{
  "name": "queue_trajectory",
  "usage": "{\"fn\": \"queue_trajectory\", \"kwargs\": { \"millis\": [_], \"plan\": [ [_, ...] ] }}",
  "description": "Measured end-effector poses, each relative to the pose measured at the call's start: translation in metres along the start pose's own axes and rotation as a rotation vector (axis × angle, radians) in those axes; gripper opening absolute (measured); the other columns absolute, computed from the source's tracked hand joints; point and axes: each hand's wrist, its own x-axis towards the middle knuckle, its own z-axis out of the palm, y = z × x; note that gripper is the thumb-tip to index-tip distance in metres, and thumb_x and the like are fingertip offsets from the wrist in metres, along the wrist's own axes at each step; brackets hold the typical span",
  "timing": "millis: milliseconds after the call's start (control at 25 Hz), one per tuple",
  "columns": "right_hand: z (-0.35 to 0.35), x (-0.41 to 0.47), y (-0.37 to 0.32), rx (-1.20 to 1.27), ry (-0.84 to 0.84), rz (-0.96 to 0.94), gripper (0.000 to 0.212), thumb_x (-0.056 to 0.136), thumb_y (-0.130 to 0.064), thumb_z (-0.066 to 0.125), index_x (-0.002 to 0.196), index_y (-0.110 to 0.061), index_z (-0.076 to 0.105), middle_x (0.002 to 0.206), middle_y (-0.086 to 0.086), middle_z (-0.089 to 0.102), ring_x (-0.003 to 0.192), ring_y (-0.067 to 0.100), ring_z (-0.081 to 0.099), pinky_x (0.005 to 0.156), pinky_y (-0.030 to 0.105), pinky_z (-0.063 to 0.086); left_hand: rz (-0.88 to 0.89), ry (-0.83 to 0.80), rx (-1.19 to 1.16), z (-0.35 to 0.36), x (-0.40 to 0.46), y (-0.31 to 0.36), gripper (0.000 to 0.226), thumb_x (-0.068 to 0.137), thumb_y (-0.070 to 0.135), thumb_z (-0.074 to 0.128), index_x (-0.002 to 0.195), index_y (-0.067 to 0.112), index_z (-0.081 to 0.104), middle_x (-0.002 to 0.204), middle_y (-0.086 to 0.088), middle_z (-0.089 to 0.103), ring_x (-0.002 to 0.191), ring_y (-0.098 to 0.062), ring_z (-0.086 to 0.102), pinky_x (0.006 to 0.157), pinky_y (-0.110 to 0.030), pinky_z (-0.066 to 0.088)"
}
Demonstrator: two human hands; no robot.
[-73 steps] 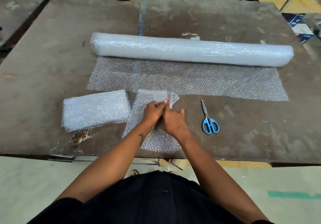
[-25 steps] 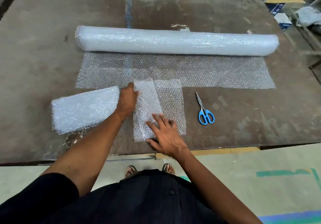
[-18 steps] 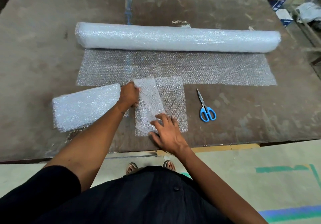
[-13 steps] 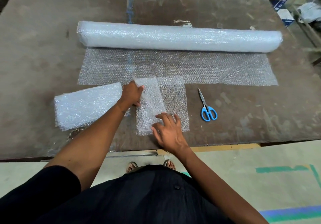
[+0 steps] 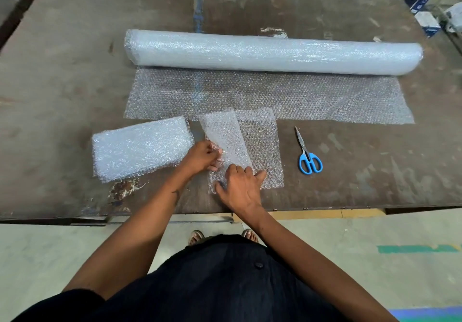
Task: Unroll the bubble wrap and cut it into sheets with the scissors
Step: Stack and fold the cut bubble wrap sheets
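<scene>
A person stands at a worn brown desk [image 5: 75,71], seen from above through a head-worn camera. Across the far side of the desk lies a long bubble wrap roll [image 5: 272,55], with a stretch of unrolled wrap [image 5: 275,96] lying flat in front of it, toward the person. Near the front edge, a cut sheet [image 5: 260,146] lies flat, its left half folded over into a narrow, slanted flap. The left hand [image 5: 201,158] has its grip pinched on the flap's left edge, fingers curled around the film. The right hand [image 5: 240,186] lies spread, fingers straight, pressing the sheet's near end down onto the desk. Just to the left sits a stack of folded sheets [image 5: 141,148], thick and whitish. To the right, well apart from both hands, blue-handled scissors [image 5: 306,154] lie closed on the desk, untouched. The wrap looks very light, soft and floppy, with no stiffness of its own; it probably springs back from a fold unless held flat, and the smooth film may slide on the desk. Edges and corners seem the best places to take hold, with a flat palm anchoring the rest. The roll looks bulky but light and likely rolls at a push.
</scene>
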Motion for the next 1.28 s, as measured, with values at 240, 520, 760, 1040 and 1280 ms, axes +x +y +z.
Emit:
{"fn": "queue_trajectory", "kwargs": {
  "millis": [240,520,760,1040,1280],
  "plan": [
    [-0.001,-0.009,-0.001,0.0,0.087,-0.012,0.026,0.09,-0.04,0.051,0.107,-0.022,0.058,0.092,-0.002,0.068,0.088,0.024,0.06,0.087,0.049,0.031,0.031,0.067,0.132,0.007,-0.003,0.008,0.018,0.113,0.023,0.048,0.123,0.007,0.049,0.09,-0.019,0.065,0.065,-0.033,0.076,0.065,-0.053,0.065],
    [-0.005,-0.016,-0.005,0.03,0.17,-0.188,0.02,0.088,-0.038,0.05,0.095,-0.026,0.064,0.088,-0.007,0.067,0.085,0.02,0.058,0.084,0.046,0.031,0.076,0.152,0.415,-0.01,0.01,0.004,0.035,0.112,0.027,0.05,0.141,0.007,0.046,0.119,-0.014,0.066,0.094,-0.03,0.067,0.08,-0.04,0.053],
    [0.005,-0.014,0.009,0.157,0.268,-0.066,0.032,0.1,-0.043,0.051,0.122,-0.021,0.059,0.11,0.001,0.055,0.097,0.021,0.049,0.084,0.045,0.035,0.078,0.199,0.706,-0.007,0.0,-0.003,0.045,0.109,0.016,0.051,0.147,0.005,0.03,0.086,-0.007,0.058,0.072,-0.025,0.063,0.058,-0.034,0.043],
    [0.016,0.009,0.028,0.287,0.114,0.253,0.037,0.108,-0.052,0.043,0.128,-0.027,0.06,0.124,-0.003,0.069,0.113,0.021,0.059,0.087,0.045,0.028,0.481,0.484,0.991,0.019,-0.018,-0.026,0.045,0.102,0.007,0.061,0.144,0.004,0.045,0.138,-0.019,0.053,0.062,-0.022,0.058,0.048,-0.039,0.057],
    [-0.003,0.031,0.029,0.494,0.007,0.417,0.018,0.09,-0.05,0.068,0.092,-0.033,0.072,0.096,-0.011,0.075,0.106,0.022,0.065,0.081,0.044,0.016,0.496,0.228,0.612,0.05,-0.004,-0.015,0.034,0.111,0.016,0.048,0.144,0.015,0.057,0.134,-0.002,0.055,0.121,-0.017,0.054,0.109,-0.044,0.049]
  ]
}}
